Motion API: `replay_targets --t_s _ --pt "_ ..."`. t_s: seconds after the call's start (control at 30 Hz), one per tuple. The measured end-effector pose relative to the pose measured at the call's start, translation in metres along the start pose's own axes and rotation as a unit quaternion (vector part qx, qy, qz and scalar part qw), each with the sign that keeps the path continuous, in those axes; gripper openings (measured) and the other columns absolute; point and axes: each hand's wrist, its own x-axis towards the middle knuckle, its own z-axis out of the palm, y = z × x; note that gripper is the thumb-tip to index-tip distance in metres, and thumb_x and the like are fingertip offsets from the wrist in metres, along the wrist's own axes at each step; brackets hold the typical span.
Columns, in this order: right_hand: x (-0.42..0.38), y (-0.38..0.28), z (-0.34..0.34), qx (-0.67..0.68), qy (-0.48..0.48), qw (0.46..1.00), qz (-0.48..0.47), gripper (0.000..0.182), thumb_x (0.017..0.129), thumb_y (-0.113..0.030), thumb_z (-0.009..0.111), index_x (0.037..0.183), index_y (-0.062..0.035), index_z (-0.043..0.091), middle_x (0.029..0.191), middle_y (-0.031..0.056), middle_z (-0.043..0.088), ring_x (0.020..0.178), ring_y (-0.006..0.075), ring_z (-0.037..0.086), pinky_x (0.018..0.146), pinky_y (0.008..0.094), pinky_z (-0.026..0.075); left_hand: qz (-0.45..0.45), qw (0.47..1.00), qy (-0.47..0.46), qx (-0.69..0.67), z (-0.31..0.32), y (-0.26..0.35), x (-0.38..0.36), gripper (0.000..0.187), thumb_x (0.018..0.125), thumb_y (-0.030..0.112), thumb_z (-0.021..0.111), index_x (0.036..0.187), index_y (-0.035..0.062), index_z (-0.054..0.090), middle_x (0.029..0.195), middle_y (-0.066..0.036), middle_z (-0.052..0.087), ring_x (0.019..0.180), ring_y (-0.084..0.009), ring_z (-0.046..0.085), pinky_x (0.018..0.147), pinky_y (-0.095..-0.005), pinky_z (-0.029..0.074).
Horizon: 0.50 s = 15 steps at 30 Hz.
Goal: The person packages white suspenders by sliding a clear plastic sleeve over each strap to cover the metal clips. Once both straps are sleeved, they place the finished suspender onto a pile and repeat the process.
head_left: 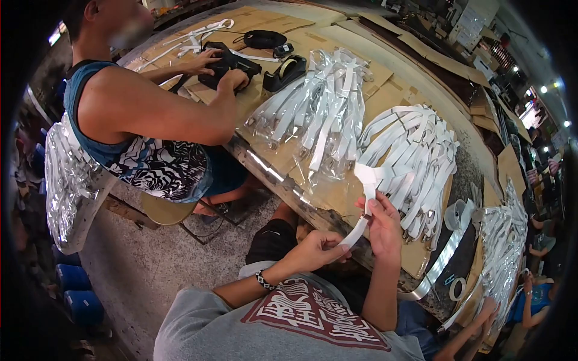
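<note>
left grip [343,247]: fingers pinched together on the low end of the white strap [357,232] | right grip [369,208]: closed on it a bit higher up | just past the grips: pile of loose white straps [415,153] on the cardboard-covered worktop [307,195] | beyond, off left: plastic-wrapped straps [331,108], then tape dispenser [285,73], coworker's hands [224,71] on some black thing [221,65]

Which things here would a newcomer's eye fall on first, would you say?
Probably the two big heaps of white straps, one loose and one in clear plastic, on the cardboard. Then the left hand and right hand in front, holding a single strap; and, at far left, a seated co-worker.
</note>
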Motion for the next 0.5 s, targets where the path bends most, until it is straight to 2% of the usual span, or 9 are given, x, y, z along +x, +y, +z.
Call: replay_targets --t_s 0.13,0.33,0.43,0.5 --pt "-0.014 0.008 -0.01 -0.013 -0.026 0.999 -0.019 0.032 0.093 -0.011 0.068 0.121 0.0032 0.06 0.107 0.0159 0.072 0.086 0.0171 0.067 0.078 0.0288 0.05 0.026 0.999 0.012 -0.025 0.0 0.006 0.007 0.022 0.103 0.015 0.06 0.107 -0.0054 0.068 0.095 -0.005 0.073 0.086 -0.0086 0.066 0.078 -0.0249 0.054" --pt "-0.042 0.017 -0.004 -0.037 -0.11 0.992 0.046 0.026 0.095 -0.015 0.067 0.115 0.0007 0.064 0.103 0.0127 0.072 0.083 0.0137 0.066 0.064 0.0272 0.05 0.081 0.996 0.021 -0.018 -0.002 0.003 0.022 0.023 0.102 0.015 0.063 0.111 -0.0049 0.068 0.099 -0.005 0.073 0.091 -0.0087 0.066 0.079 -0.0243 0.054" --pt "-0.039 0.02 -0.013 -0.01 -0.098 0.993 0.072 0.028 0.097 -0.022 0.066 0.113 0.0007 0.066 0.1 0.0096 0.072 0.082 0.0136 0.066 0.064 0.027 0.05 0.086 0.996 0.013 -0.009 0.001 0.006 0.021 0.021 0.102 0.013 0.061 0.108 -0.0053 0.068 0.096 -0.005 0.072 0.087 -0.0094 0.066 0.078 -0.0259 0.054" --pt "-0.029 0.021 -0.015 0.01 -0.053 0.994 0.094 0.029 0.097 -0.02 0.065 0.114 0.0031 0.065 0.104 0.0127 0.072 0.085 0.0159 0.067 0.069 0.028 0.052 0.093 0.996 -0.001 0.018 0.005 0.01 0.017 0.02 0.102 0.012 0.06 0.107 -0.0051 0.069 0.094 -0.005 0.071 0.084 -0.0097 0.065 0.077 -0.0266 0.054"
